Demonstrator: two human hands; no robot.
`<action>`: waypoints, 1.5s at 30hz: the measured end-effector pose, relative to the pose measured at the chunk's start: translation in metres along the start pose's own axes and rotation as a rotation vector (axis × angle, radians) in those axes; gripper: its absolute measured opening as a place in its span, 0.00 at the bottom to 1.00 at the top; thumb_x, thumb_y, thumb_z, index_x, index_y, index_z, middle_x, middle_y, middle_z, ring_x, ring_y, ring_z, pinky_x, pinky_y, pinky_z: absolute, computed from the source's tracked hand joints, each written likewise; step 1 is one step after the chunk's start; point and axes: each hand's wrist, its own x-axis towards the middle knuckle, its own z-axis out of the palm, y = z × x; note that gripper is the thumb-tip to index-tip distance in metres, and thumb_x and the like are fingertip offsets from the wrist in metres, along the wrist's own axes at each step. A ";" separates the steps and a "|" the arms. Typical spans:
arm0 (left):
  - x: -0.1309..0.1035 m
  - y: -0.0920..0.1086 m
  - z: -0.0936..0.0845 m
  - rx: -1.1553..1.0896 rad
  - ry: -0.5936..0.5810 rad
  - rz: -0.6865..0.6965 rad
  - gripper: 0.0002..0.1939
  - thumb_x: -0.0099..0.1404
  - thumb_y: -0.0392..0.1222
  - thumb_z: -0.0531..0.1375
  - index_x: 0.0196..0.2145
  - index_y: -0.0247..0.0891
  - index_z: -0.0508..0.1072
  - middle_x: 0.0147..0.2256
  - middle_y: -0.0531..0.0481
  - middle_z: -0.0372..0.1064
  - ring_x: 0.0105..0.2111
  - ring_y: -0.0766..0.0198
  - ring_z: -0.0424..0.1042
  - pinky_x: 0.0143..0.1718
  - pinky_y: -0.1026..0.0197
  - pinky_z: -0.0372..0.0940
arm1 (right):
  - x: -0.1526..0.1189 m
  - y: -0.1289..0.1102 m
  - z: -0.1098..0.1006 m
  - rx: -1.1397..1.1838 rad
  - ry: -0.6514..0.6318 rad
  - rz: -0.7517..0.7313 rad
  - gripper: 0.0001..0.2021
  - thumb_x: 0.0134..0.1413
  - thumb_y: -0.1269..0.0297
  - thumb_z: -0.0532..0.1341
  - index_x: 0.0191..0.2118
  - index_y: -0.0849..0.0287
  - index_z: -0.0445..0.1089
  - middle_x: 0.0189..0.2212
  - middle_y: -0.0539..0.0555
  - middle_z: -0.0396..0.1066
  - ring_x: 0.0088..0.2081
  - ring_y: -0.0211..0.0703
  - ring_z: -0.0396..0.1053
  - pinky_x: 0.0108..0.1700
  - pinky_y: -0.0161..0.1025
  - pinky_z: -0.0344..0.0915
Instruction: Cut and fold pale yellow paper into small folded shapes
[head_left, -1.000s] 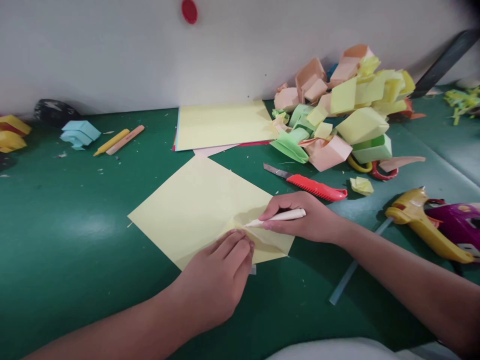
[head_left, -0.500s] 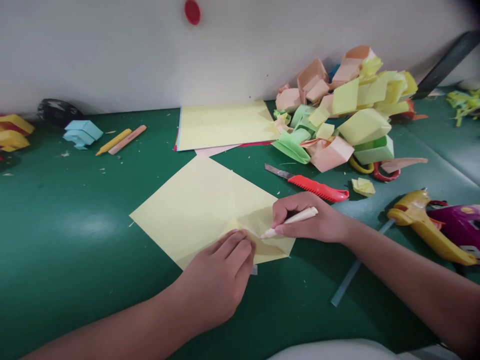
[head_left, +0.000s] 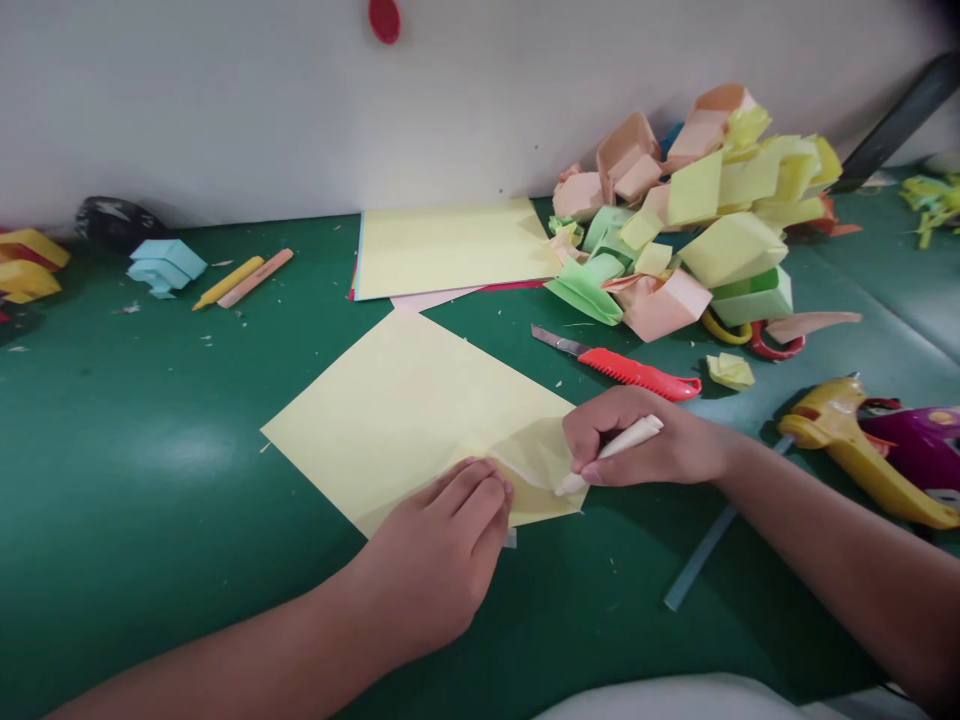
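Observation:
A pale yellow sheet of paper point(head_left: 375, 410) lies turned like a diamond on the green table. My left hand point(head_left: 442, 545) presses on its near part, fingers curled close together, thumb hidden. A pale crayon point(head_left: 628, 438) is pinched in my right hand point(head_left: 645, 435), its tip touching the sheet close to the right corner. Between the two hands, a whitish curved line shows on the paper. A small bit of clear tape-like material pokes out beneath the near edge.
Behind lies a stack of coloured paper point(head_left: 450, 250). A red utility knife point(head_left: 637, 373), blade out, rests beyond my right hand, near a heap of folded paper pieces point(head_left: 660, 220). A yellow glue gun point(head_left: 847, 430) with a glue stick point(head_left: 697, 560) sits right. Two crayons point(head_left: 244, 280) lie left.
My right hand has slid the crayon to the right and slightly toward me, and the whitish line is longer. My left hand stays in place on the paper.

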 end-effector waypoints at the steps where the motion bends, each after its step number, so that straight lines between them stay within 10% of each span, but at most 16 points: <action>1: 0.000 0.000 0.000 -0.004 -0.002 -0.001 0.17 0.73 0.30 0.48 0.51 0.24 0.73 0.48 0.35 0.74 0.52 0.47 0.74 0.51 0.47 0.75 | -0.001 -0.001 -0.001 -0.008 -0.014 0.011 0.09 0.54 0.61 0.68 0.27 0.59 0.73 0.24 0.49 0.68 0.26 0.38 0.61 0.27 0.37 0.57; 33: 0.001 -0.001 0.000 -0.010 0.031 0.026 0.17 0.70 0.28 0.50 0.49 0.20 0.74 0.46 0.34 0.74 0.50 0.44 0.74 0.50 0.45 0.75 | -0.003 0.005 -0.008 -0.019 -0.077 -0.025 0.09 0.55 0.61 0.69 0.30 0.60 0.73 0.26 0.49 0.68 0.27 0.37 0.64 0.28 0.35 0.59; 45: 0.000 0.000 -0.001 0.009 0.019 0.034 0.17 0.71 0.29 0.49 0.50 0.21 0.73 0.47 0.32 0.74 0.50 0.44 0.75 0.49 0.45 0.75 | 0.003 0.008 0.002 -0.082 0.108 -0.033 0.10 0.56 0.54 0.69 0.37 0.55 0.76 0.34 0.52 0.73 0.32 0.41 0.68 0.33 0.38 0.64</action>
